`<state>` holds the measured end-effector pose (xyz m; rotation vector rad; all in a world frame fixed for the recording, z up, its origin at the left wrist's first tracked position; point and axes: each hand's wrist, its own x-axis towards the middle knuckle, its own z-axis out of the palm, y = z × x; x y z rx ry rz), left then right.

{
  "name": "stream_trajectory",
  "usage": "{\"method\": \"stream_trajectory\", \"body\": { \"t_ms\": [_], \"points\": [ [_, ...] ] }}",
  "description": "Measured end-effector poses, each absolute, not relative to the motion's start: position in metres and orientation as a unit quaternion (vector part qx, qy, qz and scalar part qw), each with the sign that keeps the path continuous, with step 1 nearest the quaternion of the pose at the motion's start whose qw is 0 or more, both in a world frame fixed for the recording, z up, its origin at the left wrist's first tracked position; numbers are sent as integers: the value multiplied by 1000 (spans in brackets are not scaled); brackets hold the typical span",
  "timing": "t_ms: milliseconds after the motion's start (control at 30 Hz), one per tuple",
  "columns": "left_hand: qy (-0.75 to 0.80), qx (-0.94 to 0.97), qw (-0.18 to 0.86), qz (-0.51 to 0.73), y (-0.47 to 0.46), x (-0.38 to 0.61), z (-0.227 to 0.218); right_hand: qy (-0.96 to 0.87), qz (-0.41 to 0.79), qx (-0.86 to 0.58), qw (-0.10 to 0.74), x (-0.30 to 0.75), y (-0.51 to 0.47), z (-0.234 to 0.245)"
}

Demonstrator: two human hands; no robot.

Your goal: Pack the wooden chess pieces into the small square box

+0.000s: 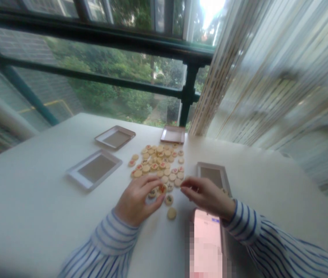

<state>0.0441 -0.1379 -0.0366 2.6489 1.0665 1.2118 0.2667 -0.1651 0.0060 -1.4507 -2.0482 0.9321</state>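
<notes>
Several round wooden game pieces (pixel 159 164) with red or dark characters lie scattered on the white table (pixel 36 200). My left hand (pixel 137 200) curls over the near edge of the pile, fingers bent around a piece with a red mark (pixel 162 189). My right hand (pixel 207 197) hovers just right of it, fingers pinched together at the pile's edge; whether anything is in them is not visible. Two more pieces (pixel 171 213) lie between my wrists. Both sleeves are striped blue and white.
Four shallow box halves rest around the pile: two at the left (pixel 94 169) (pixel 115 137), one at the back (pixel 173 134), one behind my right hand (pixel 213 174). A phone (pixel 208 235) lies near my right wrist. A window railing and a curtain (pixel 268 77) stand behind.
</notes>
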Motion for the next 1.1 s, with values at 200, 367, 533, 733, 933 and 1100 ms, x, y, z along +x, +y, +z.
{"method": "stream_trajectory", "body": {
  "t_ms": [200, 367, 533, 733, 933, 1100],
  "points": [
    [388, 863, -49, 320, -150, 26, -36, -766, 301, -532, 201, 266, -168, 8],
    [419, 868, -68, 259, -157, 16, -40, -775, 288, -537, 168, 263, -171, 6],
    [437, 868, -59, 230, -160, 17, -44, -799, 260, -524, 144, 259, -172, 5],
    [450, 866, -53, 212, -160, 18, -48, -823, 225, -509, 114, 256, -176, 3],
    [459, 863, -50, 203, -159, 19, -48, -859, 180, -475, 73, 253, -183, 0],
    [461, 861, -50, 208, -159, 21, -45, -884, 114, -452, 27, 245, -185, -2]
  ]
}}
